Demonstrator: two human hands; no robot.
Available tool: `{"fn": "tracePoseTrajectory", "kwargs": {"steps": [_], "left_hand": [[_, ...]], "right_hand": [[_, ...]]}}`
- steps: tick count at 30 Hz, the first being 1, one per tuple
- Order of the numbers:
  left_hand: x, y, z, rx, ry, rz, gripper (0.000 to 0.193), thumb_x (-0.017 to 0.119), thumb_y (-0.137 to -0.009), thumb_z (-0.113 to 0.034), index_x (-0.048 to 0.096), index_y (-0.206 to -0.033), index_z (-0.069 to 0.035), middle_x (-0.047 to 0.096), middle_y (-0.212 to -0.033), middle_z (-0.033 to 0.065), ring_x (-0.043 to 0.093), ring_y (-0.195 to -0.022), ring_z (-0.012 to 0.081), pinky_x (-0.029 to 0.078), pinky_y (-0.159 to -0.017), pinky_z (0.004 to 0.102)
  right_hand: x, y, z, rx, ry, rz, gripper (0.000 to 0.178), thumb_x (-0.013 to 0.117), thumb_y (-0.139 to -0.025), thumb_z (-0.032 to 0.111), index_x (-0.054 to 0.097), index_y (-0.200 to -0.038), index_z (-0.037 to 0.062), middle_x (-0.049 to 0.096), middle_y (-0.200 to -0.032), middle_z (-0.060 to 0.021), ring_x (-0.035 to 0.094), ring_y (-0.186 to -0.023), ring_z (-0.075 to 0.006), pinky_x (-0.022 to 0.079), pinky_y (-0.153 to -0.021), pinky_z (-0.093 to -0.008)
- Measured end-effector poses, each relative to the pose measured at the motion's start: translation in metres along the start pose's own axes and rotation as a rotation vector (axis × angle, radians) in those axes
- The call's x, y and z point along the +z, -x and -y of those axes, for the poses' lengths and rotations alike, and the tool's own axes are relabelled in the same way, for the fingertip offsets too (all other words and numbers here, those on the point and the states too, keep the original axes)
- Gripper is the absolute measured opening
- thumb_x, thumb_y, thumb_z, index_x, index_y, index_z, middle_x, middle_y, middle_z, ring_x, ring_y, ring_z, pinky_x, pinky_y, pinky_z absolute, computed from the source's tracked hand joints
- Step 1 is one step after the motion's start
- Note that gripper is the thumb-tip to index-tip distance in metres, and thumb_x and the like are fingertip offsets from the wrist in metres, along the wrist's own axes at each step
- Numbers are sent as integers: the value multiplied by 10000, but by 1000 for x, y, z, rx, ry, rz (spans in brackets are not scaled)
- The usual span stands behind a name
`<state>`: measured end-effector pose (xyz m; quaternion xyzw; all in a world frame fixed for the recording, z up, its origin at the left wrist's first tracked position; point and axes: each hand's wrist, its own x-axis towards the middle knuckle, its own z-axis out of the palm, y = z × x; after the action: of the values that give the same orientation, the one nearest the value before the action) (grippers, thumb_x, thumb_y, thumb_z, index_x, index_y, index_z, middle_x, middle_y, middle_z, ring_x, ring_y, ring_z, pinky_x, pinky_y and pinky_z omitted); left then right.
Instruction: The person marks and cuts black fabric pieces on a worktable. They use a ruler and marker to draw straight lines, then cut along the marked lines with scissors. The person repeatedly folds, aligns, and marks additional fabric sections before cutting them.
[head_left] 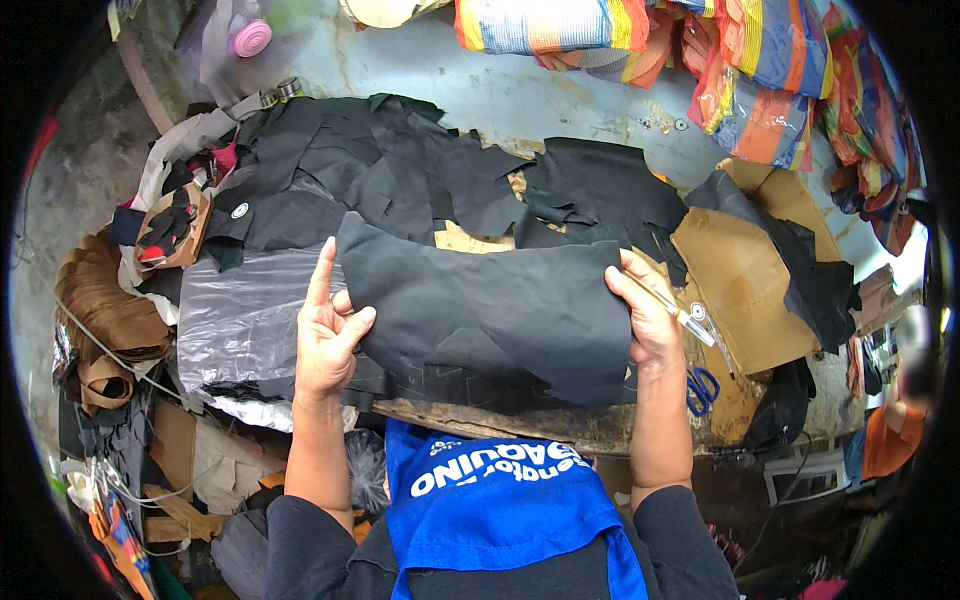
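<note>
And there it is, bold white lettering (450, 477) sweeping across the blue apron (505, 525) at the wearer's chest, upside down in this view! Smaller white characters (462, 445) sit just above it in the head view, perhaps partly swallowed by the folds.

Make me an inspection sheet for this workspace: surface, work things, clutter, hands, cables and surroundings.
Surface: worktable with a stained wooden front edge, mostly covered.
Work things: black sheet held up over the table; blue-handled scissors lying to the right.
Clutter: overlapping black pieces toward the back, clear plastic at left, brown cardboard at right.
Hands: left hand and right hand grip opposite ends of the sheet; a slim tool sits by the right, grip unclear.
Cables: a pale cord at left; its use cannot be told.
Surroundings: colourful woven bundles at upper right.
</note>
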<state>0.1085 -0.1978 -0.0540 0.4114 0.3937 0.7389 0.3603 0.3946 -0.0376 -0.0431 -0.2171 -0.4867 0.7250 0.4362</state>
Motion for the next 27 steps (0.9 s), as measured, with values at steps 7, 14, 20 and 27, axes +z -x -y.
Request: {"fn": "tracePoseTrajectory", "kwargs": {"steps": [7, 14, 20, 27], "left_hand": [[-1, -4, -1, -12, -126, -9, 919, 591, -739, 132, 122, -1491, -112, 578, -1118, 128, 570, -939, 119, 466, -746, 196], [-42, -16, 48, -96, -515, 25, 822, 564, -736, 114, 232, -1463, -75, 564, -1210, 126, 552, -948, 93, 447, -795, 221], [-80, 5, 135, -231, -890, 35, 578, 528, -739, 157, 536, -1282, -41, 579, -1261, 107, 556, -1125, 154, 422, -895, 245], [-81, 18, 135, -233, -946, -21, 331, 554, -775, 72, 679, -1060, -41, 683, -1038, 104, 609, -1009, 165, 422, -922, 268]], "right_hand": [[-5, 1, 1, 30, 28, -66, 255, 555, -889, 25, 577, -1139, -23, 638, -1063, -81, 607, -962, -152, 495, -856, -281], [-30, -19, -48, 276, 157, -105, 299, 584, -883, 77, 551, -1161, -26, 616, -1032, -74, 623, -769, -144, 529, -660, -262], [-67, -5, -123, 201, 647, -224, 313, 545, -903, 109, 534, -1194, -6, 663, -938, -142, 649, -715, -156, 520, -604, -249], [-75, 50, -131, -31, 1037, -459, 307, 699, -781, 95, 622, -1056, -15, 682, -810, -153, 657, -676, -176, 517, -625, -286]]}}
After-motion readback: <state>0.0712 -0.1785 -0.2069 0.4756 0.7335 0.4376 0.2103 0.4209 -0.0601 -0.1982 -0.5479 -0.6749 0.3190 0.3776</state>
